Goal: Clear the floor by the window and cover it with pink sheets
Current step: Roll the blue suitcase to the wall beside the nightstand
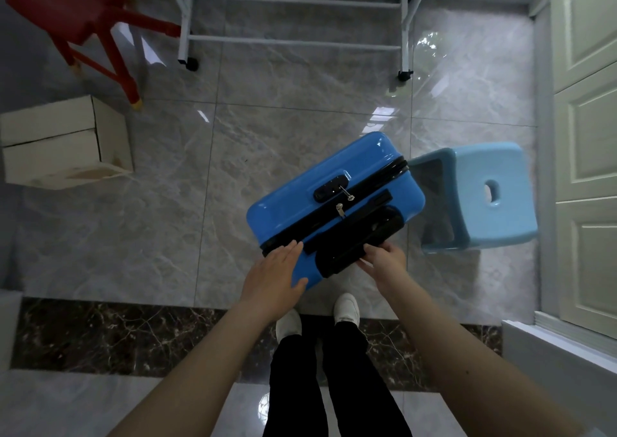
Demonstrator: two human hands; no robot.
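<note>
A bright blue hard-shell suitcase stands upright on the grey marble floor in front of my feet, seen from above, with a black zip and a combination lock on top. My left hand rests flat with straight fingers on the near corner of its top. My right hand curls its fingers round the black pull handle at the near edge. No pink sheets are in view.
A light blue plastic stool stands right beside the suitcase. A cream cardboard box sits at left, a red stool at far left, a white wheeled rack at the back. Panelled doors line the right.
</note>
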